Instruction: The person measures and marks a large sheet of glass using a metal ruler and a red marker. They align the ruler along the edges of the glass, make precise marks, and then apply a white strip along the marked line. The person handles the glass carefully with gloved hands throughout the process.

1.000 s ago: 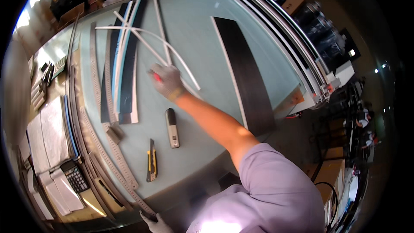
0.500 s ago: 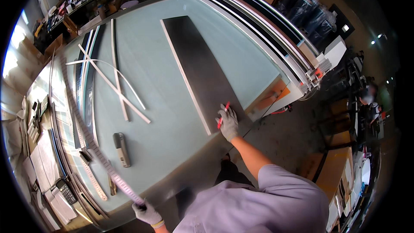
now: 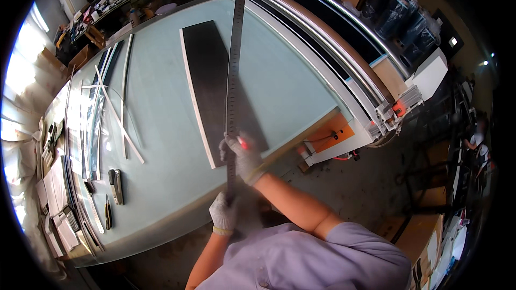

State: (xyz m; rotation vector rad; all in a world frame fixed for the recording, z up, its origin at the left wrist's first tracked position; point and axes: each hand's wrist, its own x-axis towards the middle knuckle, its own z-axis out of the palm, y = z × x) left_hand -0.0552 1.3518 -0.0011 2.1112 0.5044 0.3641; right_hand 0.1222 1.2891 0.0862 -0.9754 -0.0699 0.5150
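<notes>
In my gloved left hand (image 3: 223, 212) is the near end of a long metal ruler (image 3: 233, 70), closed in my fingers. The ruler points away from me, over the dark sheet (image 3: 207, 53) and past its far end. My gloved right hand (image 3: 246, 158), blurred by motion, is at the ruler's lower part and still has a slim red pen-like stick (image 3: 243, 143) in it. Whether its fingers also grip the ruler is unclear. The dark sheet lies lengthwise on the glass-topped table (image 3: 156, 129), with a pale strip (image 3: 196, 102) along its left edge.
Several thin strips (image 3: 115, 107) lie crossed on the table's left. Nearer are a stapler (image 3: 116, 187), a slim cutter (image 3: 108, 214) and a calculator (image 3: 71, 219). A roller machine (image 3: 322, 43) spans the far right side. Wrapped rolls (image 3: 395, 13) stand behind it.
The ruler has swung from the table's left side to over the dark sheet as my left hand moved right. My right hand has left the sheet's near end and come to the ruler.
</notes>
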